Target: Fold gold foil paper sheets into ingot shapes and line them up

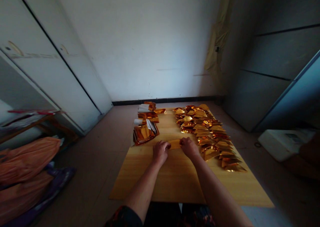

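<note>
Two bare hands are close together near the middle of a big yellow wooden surface. The left hand and the right hand are bent over a strip of gold foil paper and hold it between them, one at each end. The strip lies flat on the wood, and part of it is hidden under the fingers.

From the hands, a long heap of folded gold foil pieces runs from about 1 o'clock to 4 o'clock. The pieces are shiny and pointy, and they lie in rows. At about 11 o'clock sits a pile of gold foil paper with white paper bits poking out of it. More gold and white stacks lie past that pile, near the far end of the wood.

Behind it all is a white wall with a pale yellow cloth hanging at about 1 o'clock. White cupboard doors stand at 10 o'clock. Orange bags lie at 9 o'clock, and a white box sits at 3 o'clock.
</note>
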The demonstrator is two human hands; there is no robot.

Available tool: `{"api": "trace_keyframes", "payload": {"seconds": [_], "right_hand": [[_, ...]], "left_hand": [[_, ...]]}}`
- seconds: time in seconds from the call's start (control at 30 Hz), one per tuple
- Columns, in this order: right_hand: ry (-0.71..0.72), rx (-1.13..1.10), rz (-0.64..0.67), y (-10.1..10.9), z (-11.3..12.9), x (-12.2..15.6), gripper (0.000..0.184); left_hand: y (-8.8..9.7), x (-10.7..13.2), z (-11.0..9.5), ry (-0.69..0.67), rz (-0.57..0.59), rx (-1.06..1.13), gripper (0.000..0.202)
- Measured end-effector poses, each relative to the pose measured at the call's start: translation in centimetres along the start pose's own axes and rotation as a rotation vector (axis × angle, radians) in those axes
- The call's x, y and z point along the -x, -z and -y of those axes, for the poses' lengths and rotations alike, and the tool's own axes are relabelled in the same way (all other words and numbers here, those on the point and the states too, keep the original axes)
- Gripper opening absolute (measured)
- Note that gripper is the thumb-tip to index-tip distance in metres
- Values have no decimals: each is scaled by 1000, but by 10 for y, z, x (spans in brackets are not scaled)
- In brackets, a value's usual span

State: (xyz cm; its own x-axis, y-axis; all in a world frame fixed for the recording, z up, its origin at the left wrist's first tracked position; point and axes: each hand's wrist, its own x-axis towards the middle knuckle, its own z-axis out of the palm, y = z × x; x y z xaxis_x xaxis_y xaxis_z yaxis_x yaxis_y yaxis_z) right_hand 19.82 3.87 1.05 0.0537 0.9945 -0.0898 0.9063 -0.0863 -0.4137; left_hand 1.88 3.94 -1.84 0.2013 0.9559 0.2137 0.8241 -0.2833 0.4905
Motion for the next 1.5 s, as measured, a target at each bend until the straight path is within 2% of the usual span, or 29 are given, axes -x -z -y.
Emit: {"api": "trace_keyframes", "payload": {"seconds": [0.17,0.33,0.57,0.7,0.83,1.0,1.13,1.2,1.27,1.37,1.5], "right_hand": [[32,18,-29,3,4,8,24],[75,-75,-77,-1,-2,12,23],[200,-192,-93,-9,-18,9,13],[148,-214,-152,-14,-20,7,4],[76,-232,-265,-22,-21,4,27],[131,-304,-298,-25,-24,3,43],[128,-263,-254,-19,-21,5,42],[122,-250,-231,-16,-19,6,49],[116,-245,-196,-14,-16,6,58],[117,-234,-151,-11,-14,5,63],[134,-254,-167,-8,-14,10,57]], "left_hand": [[-2,5,1,-91,-77,-39,29],[0,8,0,-160,-114,15,23],[5,12,-6,-179,-148,56,10],[3,10,-5,-165,-153,47,11],[1,10,-3,-156,-156,44,10],[-1,10,-3,-105,-213,50,18],[-7,9,1,-108,-272,111,47],[-9,9,4,-130,-286,136,66],[-11,8,5,-143,-280,140,75],[-9,9,4,-142,-275,144,73],[-5,10,0,-143,-292,141,57]]}}
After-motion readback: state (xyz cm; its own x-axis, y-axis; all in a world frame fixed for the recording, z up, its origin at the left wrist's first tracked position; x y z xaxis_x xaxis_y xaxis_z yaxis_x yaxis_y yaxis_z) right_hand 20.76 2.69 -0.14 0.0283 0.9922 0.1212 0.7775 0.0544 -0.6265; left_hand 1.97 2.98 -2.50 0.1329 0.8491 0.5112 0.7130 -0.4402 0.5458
